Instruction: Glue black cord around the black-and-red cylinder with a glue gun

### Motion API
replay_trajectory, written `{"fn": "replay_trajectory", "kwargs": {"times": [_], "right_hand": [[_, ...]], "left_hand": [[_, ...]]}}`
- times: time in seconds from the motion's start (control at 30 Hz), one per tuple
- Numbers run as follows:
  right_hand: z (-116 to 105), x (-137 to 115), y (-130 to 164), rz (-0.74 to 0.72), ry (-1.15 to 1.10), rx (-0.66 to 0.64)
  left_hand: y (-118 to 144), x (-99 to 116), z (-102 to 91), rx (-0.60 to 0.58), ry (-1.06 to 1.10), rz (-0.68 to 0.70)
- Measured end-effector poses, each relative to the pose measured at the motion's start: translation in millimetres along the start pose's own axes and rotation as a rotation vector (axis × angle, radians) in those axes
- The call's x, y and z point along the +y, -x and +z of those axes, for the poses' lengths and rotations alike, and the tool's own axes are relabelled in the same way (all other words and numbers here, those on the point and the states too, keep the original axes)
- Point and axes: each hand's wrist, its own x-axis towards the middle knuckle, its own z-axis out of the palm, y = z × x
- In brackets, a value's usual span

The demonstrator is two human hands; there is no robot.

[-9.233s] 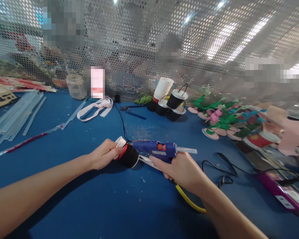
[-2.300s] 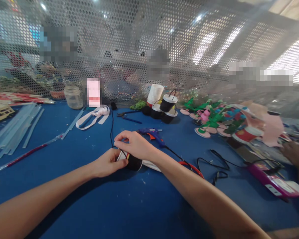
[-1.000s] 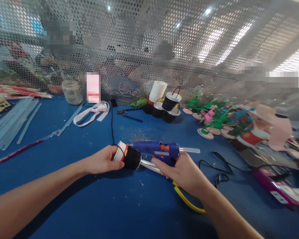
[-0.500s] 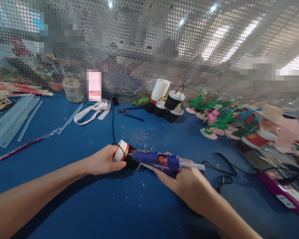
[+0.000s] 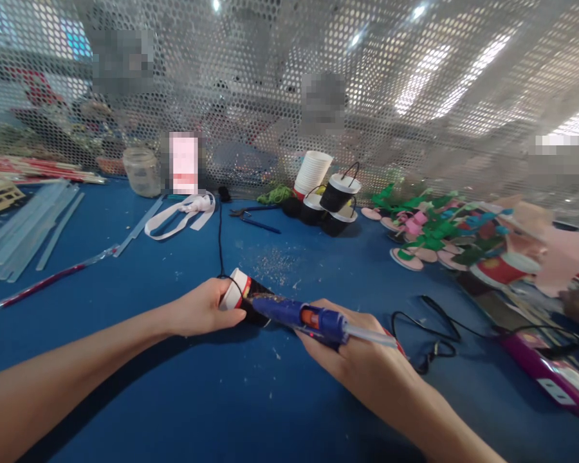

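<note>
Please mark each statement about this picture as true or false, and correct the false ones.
1. The right hand holds a blue glue gun. True.
2. The left hand lies flat on the blue table, holding nothing. False: it grips a black-wrapped cup lying on its side.
3. The gun's nozzle points at the cup. True.
4. The stack of white cups stands beside the glass jar. False: it stands far apart from it, by the black cups with handles.
</note>
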Motion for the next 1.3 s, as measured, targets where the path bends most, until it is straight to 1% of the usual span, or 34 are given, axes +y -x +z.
{"fn": "replay_trajectory", "kwargs": {"times": [0.13,0.3,0.37,0.5,0.6,0.73,0.8,0.9,1.07,1.2,1.3], "right_hand": [[-2.4,-1.5,-1.2,0.006,-0.019,-0.009],[-7.4,-1.3,-5.1,0.033,-0.071,0.046],[-8.6,-1.4,-5.6,0.04,-0.091,0.052],[-9.9,-2.5,-5.3,0.039,-0.123,0.014],[-12.4,-3.7,-6.5,0.086,-0.149,0.028],[-15.7,-5.5,-7.6,0.098,-0.17,0.01],[-14.8,-4.3,-8.0,0.118,-0.174,-0.013],[-9.7,1.7,-9.0,0.195,-0.192,-0.025],[-2.2,9.8,-7.3,0.287,-0.247,-0.053],[-3.0,10.0,-7.8,0.317,-0.318,-0.067],[-3.8,11.5,-11.2,0.324,-0.33,-0.058]], "left_hand": [[0.7,-0.9,0.0,-0.013,-0.026,0.018],[2.0,-0.2,1.3,0.009,-0.064,0.03],[2.2,-0.3,1.6,-0.003,-0.071,0.042],[1.6,-2.2,1.5,-0.023,-0.098,0.081],[1.2,-3.8,1.4,-0.003,-0.098,0.077],[1.7,-3.9,1.4,-0.023,-0.116,0.112],[1.9,-4.0,1.2,-0.021,-0.125,0.126],[2.0,-4.7,1.0,-0.011,-0.126,0.137],[1.9,-5.3,1.2,-0.036,-0.144,0.164],[2.2,-5.1,1.0,-0.031,-0.153,0.168],[2.3,-6.0,0.7,-0.051,-0.156,0.187]]}}
